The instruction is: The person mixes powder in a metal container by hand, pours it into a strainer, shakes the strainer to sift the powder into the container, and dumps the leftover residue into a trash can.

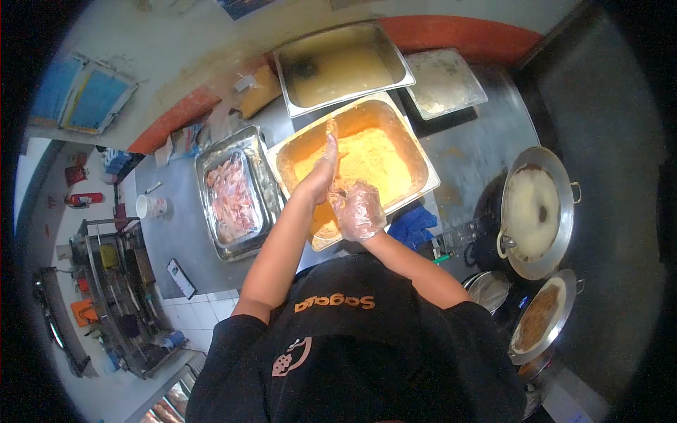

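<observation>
Over a deep metal tray (428, 163) of yellow-orange powder, both hands are close together. My left hand (323, 173) is seen edge-on, its fingers stretched toward the tray's far side, with powder coating the fingertips. My right hand (361, 210), in a clear plastic glove, is curled near the tray's near edge, beside the left wrist. What lies inside its fingers is hidden; a small powder-coated bit shows next to them. Left of the powder, a shallower metal tray holds raw pink meat (234, 197).
Behind stands a tray of cloudy liquid (345, 67), with a tray of white powder (443, 81) to its right. Two large pans (537, 211) (543, 317) are at the right. A blue cloth (412, 227), a white cup (151, 206) and a phone (181, 278) lie around.
</observation>
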Demonstrator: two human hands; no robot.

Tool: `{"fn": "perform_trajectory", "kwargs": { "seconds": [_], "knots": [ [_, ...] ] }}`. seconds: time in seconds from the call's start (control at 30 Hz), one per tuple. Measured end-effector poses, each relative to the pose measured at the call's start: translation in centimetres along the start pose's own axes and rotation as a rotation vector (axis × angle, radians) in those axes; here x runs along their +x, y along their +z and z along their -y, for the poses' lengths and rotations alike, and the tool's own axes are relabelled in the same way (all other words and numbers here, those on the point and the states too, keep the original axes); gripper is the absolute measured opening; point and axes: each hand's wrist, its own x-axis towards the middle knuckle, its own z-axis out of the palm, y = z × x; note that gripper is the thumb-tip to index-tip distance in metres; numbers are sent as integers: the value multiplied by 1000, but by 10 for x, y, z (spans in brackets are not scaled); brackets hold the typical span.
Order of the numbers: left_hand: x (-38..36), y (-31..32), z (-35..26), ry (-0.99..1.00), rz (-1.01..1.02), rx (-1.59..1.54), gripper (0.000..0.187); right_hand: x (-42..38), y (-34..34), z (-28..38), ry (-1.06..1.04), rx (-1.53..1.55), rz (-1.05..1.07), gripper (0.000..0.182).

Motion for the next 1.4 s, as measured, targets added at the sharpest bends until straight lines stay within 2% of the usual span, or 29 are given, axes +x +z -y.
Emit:
{"fn": "perform_trajectory", "kwargs": {
  "seconds": [0.1, 0.17, 0.27, 0.3, 0.4, 0.47, 0.5, 0.57, 0.63, 0.67, 0.7, 0.8, 0.87, 0.9, 0.97, 1.0, 1.07, 1.1, 1.17, 1.2, 1.27, 1.3, 1.37, 1.4],
  "knots": [
    [-17, 16, -20, -104, -59, -414, 94, 0, -9, 6, -15, 52, -3, 18],
    [-8, 26, -19, -1, -105, -573, 93, 2, -12, 9, -34, 113, -3, 24],
    [6, 17, 1, 39, -182, -610, 87, 4, -41, 33, 148, 176, 210, 21],
    [3, 15, 2, 34, -209, -589, 85, 2, -40, 33, 125, 187, 201, 22],
    [-4, 8, 4, -74, -20, -720, 76, -3, -36, 25, 52, 235, 210, 23],
    [17, -4, 27, 115, -143, -485, 69, -5, -37, 12, -8, 282, 254, 23],
    [31, -11, 41, 205, -212, -364, 65, -3, -24, -21, -172, 216, 296, 28],
    [38, -24, 55, 304, -362, -162, 62, 23, -40, -45, -104, 388, 414, 33],
    [34, -32, 58, 206, -465, -74, 60, 56, -16, -93, 189, 247, 433, 43],
    [33, -33, 59, 157, -497, -46, 58, 72, -3, -113, 221, 121, 439, 48],
    [38, -33, 61, 122, -531, -14, 57, 90, 12, -131, 144, -42, 410, 48],
    [61, -31, 70, 87, -658, 154, 55, 125, 42, -125, 53, -527, 690, 34],
    [80, -36, 82, 67, -752, 419, 54, 126, 103, -160, -13, -657, 659, 37],
    [75, -32, 75, 57, -726, 437, 51, 126, 124, -172, -48, -723, 643, 38],
    [60, -20, 61, 31, -673, 470, 47, 126, 98, -132, -258, -864, 862, 37],
    [60, -22, 65, 12, -581, 387, 42, 123, 77, -106, -363, -928, 975, 36],
    [63, -26, 70, -19, -393, 224, 34, 123, 43, -71, -123, -671, 1034, 36],
    [55, -21, 63, -42, -382, 247, 33, 119, 41, -75, -20, -543, 1005, 35],
    [29, -8, 38, -82, -358, 299, 31, 107, 46, -99, 154, -281, 877, 34],
    [25, -12, 44, 2, -338, 299, 30, 104, 46, -115, 229, -150, 784, 33],
    [18, -31, 59, 168, -300, 294, 30, 113, 12, -127, 98, -37, 715, 30],
    [20, -39, 63, 150, -217, 632, 30, 112, 3, -131, 40, 21, 685, 29],
    [23, -49, 73, 110, -14, 1300, 32, 95, 14, -141, -14, -190, 863, 29],
    [18, -39, 67, 98, 28, 1403, 33, 91, 22, -146, -54, -301, 937, 29]
  ]
}}
